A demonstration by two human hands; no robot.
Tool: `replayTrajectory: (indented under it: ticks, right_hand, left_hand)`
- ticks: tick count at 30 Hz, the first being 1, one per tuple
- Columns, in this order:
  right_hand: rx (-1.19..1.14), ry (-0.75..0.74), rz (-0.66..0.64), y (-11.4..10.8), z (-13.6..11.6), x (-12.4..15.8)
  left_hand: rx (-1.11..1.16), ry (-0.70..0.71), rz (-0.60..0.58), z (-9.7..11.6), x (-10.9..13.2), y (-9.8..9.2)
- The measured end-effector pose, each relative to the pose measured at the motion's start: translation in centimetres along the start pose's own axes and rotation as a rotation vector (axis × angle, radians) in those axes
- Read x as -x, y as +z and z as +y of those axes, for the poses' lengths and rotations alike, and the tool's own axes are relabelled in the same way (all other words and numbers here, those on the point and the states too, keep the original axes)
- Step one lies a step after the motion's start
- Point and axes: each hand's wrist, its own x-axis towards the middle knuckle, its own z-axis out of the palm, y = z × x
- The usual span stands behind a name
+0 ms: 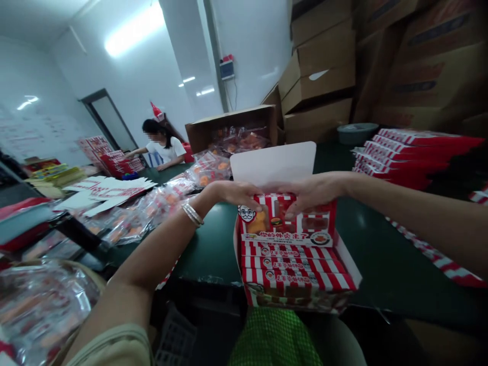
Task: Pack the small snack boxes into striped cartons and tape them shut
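Observation:
A display box (351,264) with its white lid (274,163) raised sits at the table's front edge. Several red-and-white striped boxes (293,265) stand in a row inside it. At the back of that row, a similar toy box (284,235) with a windowed front tilts up above the others. My left hand (241,194) has its fingers bent over the upper left corner of this toy box. On its upper right, my right hand (308,192) grips it, thumb in front and the other fingers hidden behind.
Clear bags of orange toys (168,198) spread over the table to the left, up to an open carton (234,119). Flat striped boxes (404,152) are stacked at right, near a grey tub (357,133). Another person (170,150) sits at the far left.

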Motion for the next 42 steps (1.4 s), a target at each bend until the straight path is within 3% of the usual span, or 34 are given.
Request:
replayTrajectory:
  ticks: [2,3,5,7,8,10,12,15,18,24,28,32,36,39,42]
  right_hand:
    - [-0.022,-0.005,-0.014,0.0,-0.2,-0.6]
    - [-0.036,-0.001,-0.024,0.1,-0.1,-0.8]
    - [-0.089,0.008,-0.065,0.3,0.2,-1.2]
    - [-0.193,0.019,-0.182,0.3,0.8,-1.4]
    - [-0.248,0.024,-0.253,0.2,1.0,-1.5]
    - [-0.293,0.040,-0.351,-0.3,1.3,-1.7]
    - [-0.257,0.067,-0.346,-1.1,1.3,-1.8]
    - [-0.265,0.099,-0.302,-2.4,1.6,-1.3]
    - [-0.388,0.140,-0.238,-3.3,2.3,-0.2]
    - [-0.456,0.099,-0.034,-2.4,4.3,1.6]
    - [-0.493,0.029,0.080,-1.7,4.9,1.7]
    - [-0.552,0.050,0.163,-1.0,4.1,2.5]
    - [-0.713,0.040,0.291,1.8,2.9,3.6]
    - [-0.791,0.056,0.351,4.6,2.8,4.1]
    - [-0.704,0.060,0.350,6.1,3.3,4.2]
  left_hand:
    - [0.010,0.021,0.088,0.4,0.7,-0.1]
    - [-0.002,0.032,0.200,0.7,1.4,0.2]
    - [-0.095,0.014,0.533,1.4,3.3,1.6]
    - [-0.238,-0.051,0.783,2.0,5.2,4.7]
    - [-0.293,-0.073,0.787,2.2,5.8,6.8]
    - [-0.347,-0.001,0.607,2.5,5.8,11.4]
    - [-0.409,0.027,0.470,2.7,4.2,15.2]
    - [-0.466,-0.114,0.397,2.6,1.3,17.8]
    - [-0.459,-0.195,0.363,2.4,0.0,17.5]
    - [-0.419,-0.175,0.429,1.6,-0.5,14.9]
    - [-0.578,-0.175,0.252,0.8,-2.3,13.1]
    - [-0.677,-0.134,0.178,1.3,-3.5,12.5]
    - [-0.662,-0.163,0.140,1.5,-3.8,13.0]
    - [-0.643,-0.143,0.193,0.9,-3.8,13.6]
    - [-0.618,-0.099,0.260,0.4,-3.8,14.1]
